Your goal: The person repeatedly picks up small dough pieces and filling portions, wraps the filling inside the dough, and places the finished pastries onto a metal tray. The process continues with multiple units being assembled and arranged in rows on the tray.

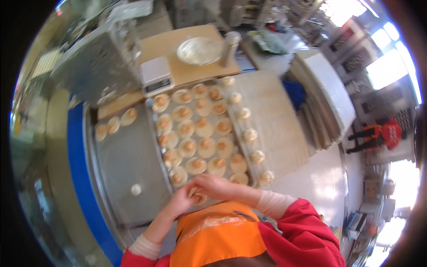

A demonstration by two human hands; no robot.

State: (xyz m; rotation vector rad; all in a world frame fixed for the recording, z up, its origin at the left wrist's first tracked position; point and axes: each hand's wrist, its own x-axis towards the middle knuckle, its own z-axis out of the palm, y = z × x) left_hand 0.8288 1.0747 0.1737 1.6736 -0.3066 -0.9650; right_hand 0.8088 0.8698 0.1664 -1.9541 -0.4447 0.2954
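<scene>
My left hand [181, 201] and my right hand [210, 187] meet at the near end of a metal tray [162, 155]. Between their fingers they pinch a small piece of pale dough [192, 191], which the fingers partly cover. Just below lies a dough disc with orange-brown filling [201, 199]. Rows of round dough wrappers [206, 147], each topped with a lump of the same filling, spread across the tray beyond my hands. Along the tray's right side runs a line of pleated dough balls [250, 135].
On the left metal surface [130, 163] sit a lone dough ball [136, 190] and three filled wrappers [113, 125]. A digital scale [156, 75], a bowl of white powder [200, 50] and a cylindrical container [231, 48] stand behind the tray. Stacked boards [325, 96] rise at right; a person [383, 133] is farther off.
</scene>
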